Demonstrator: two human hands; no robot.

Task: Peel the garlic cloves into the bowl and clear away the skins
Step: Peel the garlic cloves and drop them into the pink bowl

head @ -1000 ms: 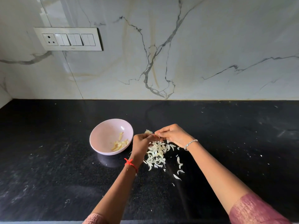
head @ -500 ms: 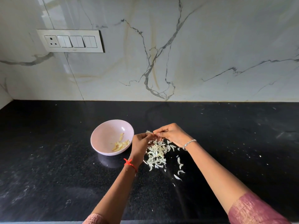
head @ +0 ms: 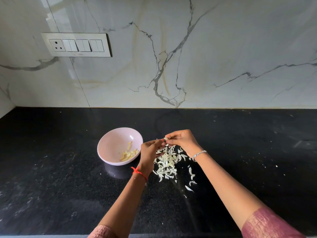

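The right hand (head: 181, 141) and left hand (head: 149, 152) each pinched one small garlic clove (head: 165, 138) above the pile of skins (head: 167, 160) on the black counter (head: 51, 169). The pink bowl (head: 109, 145) with peeled cloves (head: 129, 153) sat just left of the left hand. A switch panel (head: 76, 45) hung on the marble wall (head: 223, 48) behind.

Pink bowl (head: 109, 148), black speckled counter (head: 51, 177), grey-veined white wall (head: 223, 48).

No readable text or labels
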